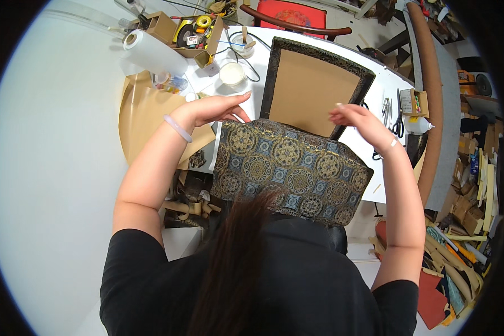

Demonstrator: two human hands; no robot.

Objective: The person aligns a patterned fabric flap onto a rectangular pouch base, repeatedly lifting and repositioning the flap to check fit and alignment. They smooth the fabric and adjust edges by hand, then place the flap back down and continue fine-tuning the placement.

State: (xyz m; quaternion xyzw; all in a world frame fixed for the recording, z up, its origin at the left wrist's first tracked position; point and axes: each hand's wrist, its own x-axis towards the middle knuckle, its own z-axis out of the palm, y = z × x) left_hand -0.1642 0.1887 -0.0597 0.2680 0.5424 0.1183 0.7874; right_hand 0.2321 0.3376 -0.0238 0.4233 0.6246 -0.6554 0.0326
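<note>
A brocade-covered piece with gold medallions and blue squares lies across the near edge of the white table, close to my body. My left hand is at its upper left corner, thumb and fingers apart; the fingertips reach its far edge, but I cannot tell whether they press on it. My right hand hovers near the lower right corner of a tan panel with a dark patterned border. Its fingers are loosely bent, apart and slightly blurred, with nothing seen in them. The panel lies just beyond the brocade piece.
On the left stand a white tub, a plastic film roll and a cardboard box of tapes and tools. Brown paper curls beside them. Scissors and a white bottle lie right. A red-seated chair stands beyond.
</note>
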